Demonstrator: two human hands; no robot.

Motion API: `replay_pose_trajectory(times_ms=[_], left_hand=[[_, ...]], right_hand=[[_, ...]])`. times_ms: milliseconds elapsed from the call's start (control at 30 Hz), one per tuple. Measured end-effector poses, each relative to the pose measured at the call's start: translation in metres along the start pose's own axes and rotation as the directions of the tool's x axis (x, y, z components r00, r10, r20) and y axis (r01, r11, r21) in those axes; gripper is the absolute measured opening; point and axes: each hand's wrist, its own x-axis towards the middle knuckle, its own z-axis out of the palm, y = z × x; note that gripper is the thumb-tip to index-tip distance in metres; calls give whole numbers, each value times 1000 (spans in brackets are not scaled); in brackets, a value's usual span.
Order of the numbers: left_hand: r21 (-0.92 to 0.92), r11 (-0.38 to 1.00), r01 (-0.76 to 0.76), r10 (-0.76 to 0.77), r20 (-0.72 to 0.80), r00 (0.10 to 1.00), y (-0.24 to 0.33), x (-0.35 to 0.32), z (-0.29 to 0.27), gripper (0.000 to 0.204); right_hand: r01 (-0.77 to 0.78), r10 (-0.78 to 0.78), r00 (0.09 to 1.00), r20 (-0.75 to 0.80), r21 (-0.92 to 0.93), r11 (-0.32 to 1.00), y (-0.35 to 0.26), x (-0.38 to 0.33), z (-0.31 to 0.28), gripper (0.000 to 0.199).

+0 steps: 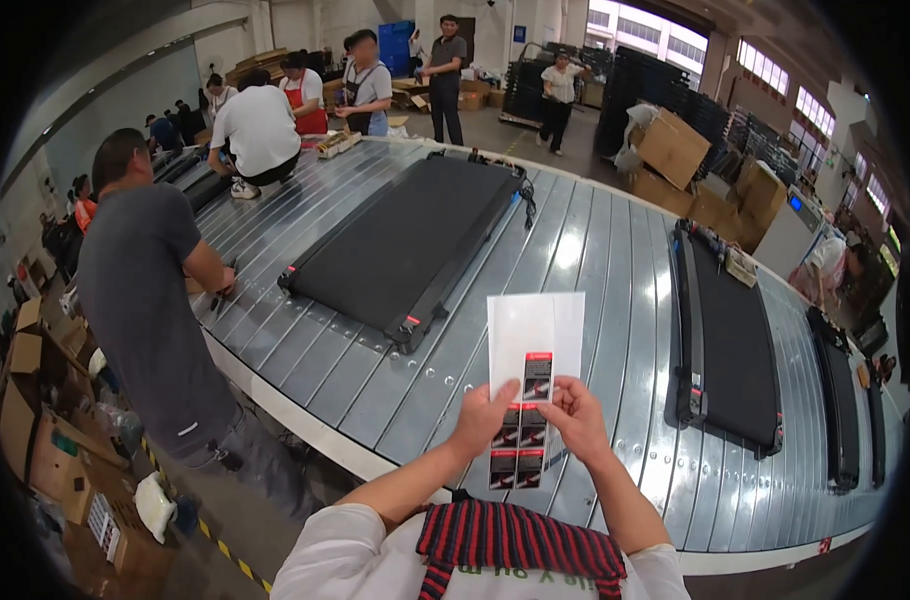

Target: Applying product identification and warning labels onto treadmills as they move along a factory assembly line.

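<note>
Factory floor all around, with a big slatted metal conveyor (595, 260) curving across the view and cardboard boxes (675, 150) stacked past its far edge. Three flat black treadmills are laid on the conveyor: one (405, 240) near the middle, one (730, 345) toward the right edge, and a third (835, 400) further right, only partly seen.

A white sticker sheet (535, 340) is held up just above the near edge of the conveyor, upright and facing the camera. Its upper part is bare white backing; small black-and-red stickers (518, 440) are lined up on the lower part. The left hand (483, 418) is pinched on the sheet's lower left side, thumb on the front. The right hand (578, 415) is pinched at one sticker (538, 377), the topmost one, thumb and fingertip closed on its lower right corner. Whether that sticker is lifted off the backing can't be told.

At the left edge of the conveyor a person in a grey shirt (140, 300) is seen leaning over it. More people (305, 95) are gathered at the far left corner, one crouched on the conveyor itself.
</note>
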Motion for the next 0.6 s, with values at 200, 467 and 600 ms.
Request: replay_pose_trajectory(times_ms=[200, 467, 600], left_hand=[[-149, 986, -72, 72, -9, 997, 12, 14, -9, 32], [23, 988, -154, 153, 26, 988, 1, 9, -16, 33], [128, 984, -121, 135, -107, 985, -2, 12, -29, 33]], right_hand=[[124, -134, 991, -25, -252, 960, -18, 14, 11, 32], [281, -376, 919, -120, -472, 836, -9, 19, 42, 24], [353, -414, 910, -10, -503, 789, 0, 16, 57, 24]])
